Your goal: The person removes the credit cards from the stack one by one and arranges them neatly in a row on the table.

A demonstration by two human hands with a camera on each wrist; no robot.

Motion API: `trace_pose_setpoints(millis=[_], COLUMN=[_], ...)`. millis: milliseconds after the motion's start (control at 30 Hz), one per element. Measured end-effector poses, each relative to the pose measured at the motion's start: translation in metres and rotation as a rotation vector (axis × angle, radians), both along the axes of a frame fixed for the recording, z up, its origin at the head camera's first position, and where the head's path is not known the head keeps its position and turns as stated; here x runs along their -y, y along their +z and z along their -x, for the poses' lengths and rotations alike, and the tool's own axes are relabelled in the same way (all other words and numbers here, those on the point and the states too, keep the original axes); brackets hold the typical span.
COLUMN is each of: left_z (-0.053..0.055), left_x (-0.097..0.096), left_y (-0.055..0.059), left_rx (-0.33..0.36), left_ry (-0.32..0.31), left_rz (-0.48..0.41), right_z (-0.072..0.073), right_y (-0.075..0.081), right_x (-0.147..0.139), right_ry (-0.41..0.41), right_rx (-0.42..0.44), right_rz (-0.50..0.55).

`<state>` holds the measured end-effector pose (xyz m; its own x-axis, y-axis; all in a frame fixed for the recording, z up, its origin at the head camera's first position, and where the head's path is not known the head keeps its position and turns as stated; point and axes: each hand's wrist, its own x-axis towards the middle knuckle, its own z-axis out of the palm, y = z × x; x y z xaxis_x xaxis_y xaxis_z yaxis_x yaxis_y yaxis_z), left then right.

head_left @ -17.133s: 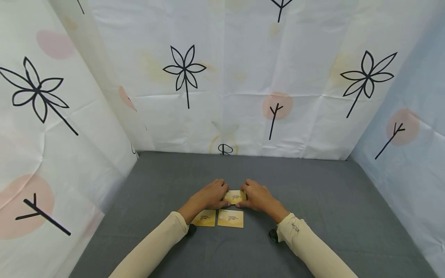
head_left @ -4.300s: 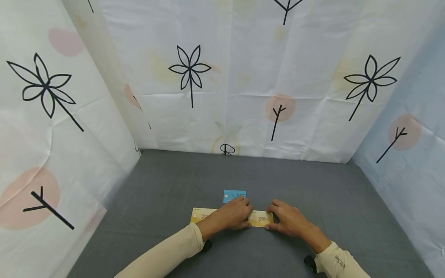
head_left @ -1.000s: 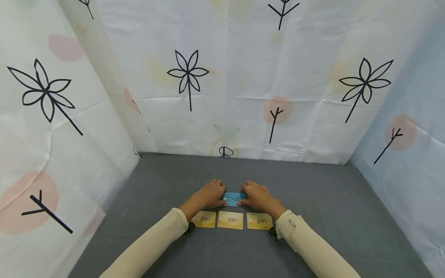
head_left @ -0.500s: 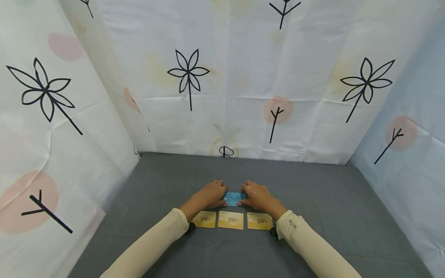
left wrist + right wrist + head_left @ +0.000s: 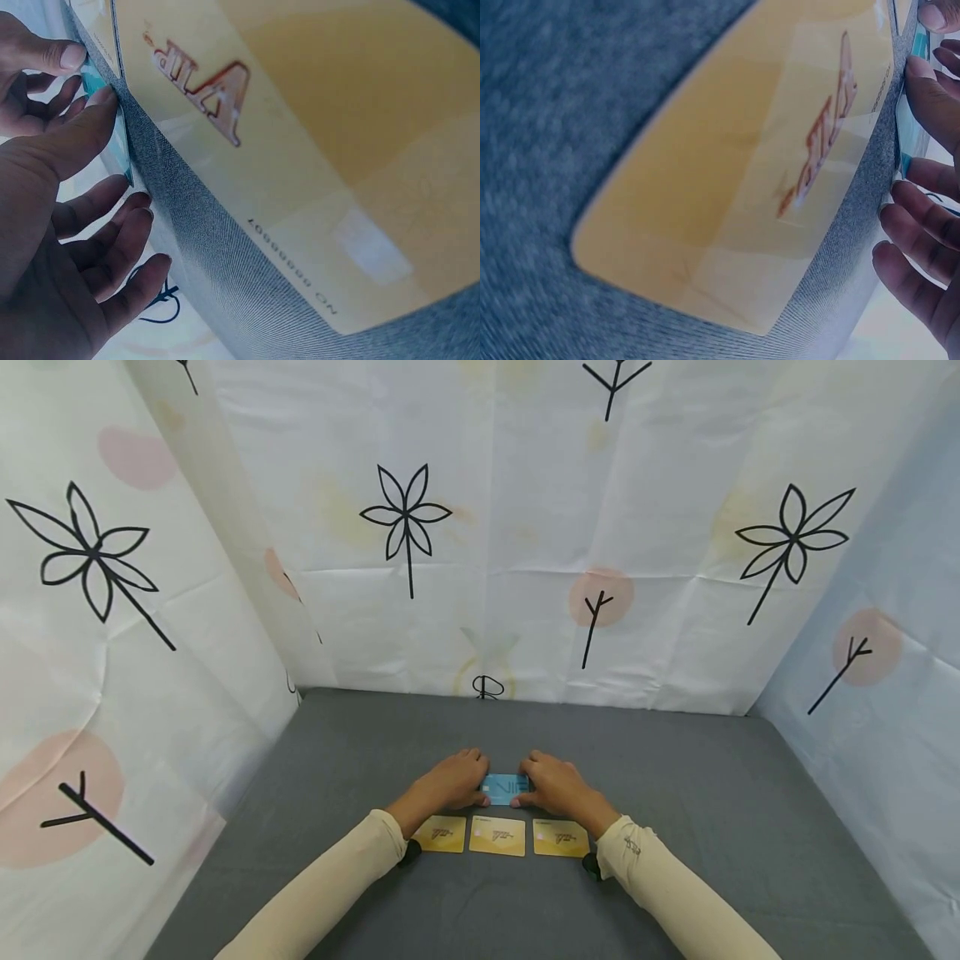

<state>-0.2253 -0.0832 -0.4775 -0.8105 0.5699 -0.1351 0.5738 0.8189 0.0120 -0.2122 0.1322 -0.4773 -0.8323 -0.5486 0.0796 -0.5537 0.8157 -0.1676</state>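
Note:
A blue card [image 5: 504, 789] lies at the middle of the grey table, its two ends partly covered by fingers. My left hand [image 5: 454, 779] pinches its left end, thumb at the near edge and fingers at the far edge. On the right end, my right hand [image 5: 557, 783] holds it the same way. Just nearer to me, three yellow cards form a row: a left one [image 5: 441, 834], a middle one [image 5: 497, 836] and a right one [image 5: 561, 837]. In the left wrist view a teal edge of the blue card [image 5: 122, 154] shows beside the thumb.
Grey cloth covers the table [image 5: 480, 902]. White patterned sheets hang behind it [image 5: 525, 510] and along both sides. Dark wrist cameras sit under the left wrist [image 5: 410, 852] and right wrist [image 5: 591, 865], close to the outer yellow cards.
Some four seconds ago both hands were at the right yellow card; they have since moved back to the blue card and taken hold of its ends. Over the last second almost nothing moves.

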Motion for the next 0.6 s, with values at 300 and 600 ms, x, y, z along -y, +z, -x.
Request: trace_pose_setpoints(millis=[300, 600], left_z=[-0.002, -0.0025], left_x=[0.0021, 0.0023], left_y=[0.0039, 0.0028], left_rx=[0.05, 0.072], left_ry=[0.017, 0.016], left_rz=[-0.047, -0.07], right_z=[-0.0027, -0.0035], right_y=[0.0008, -0.0011], right_x=[-0.0014, -0.001], right_ry=[0.035, 0.023], right_rx=[-0.018, -0.009], right_rz=[0.019, 0.018])
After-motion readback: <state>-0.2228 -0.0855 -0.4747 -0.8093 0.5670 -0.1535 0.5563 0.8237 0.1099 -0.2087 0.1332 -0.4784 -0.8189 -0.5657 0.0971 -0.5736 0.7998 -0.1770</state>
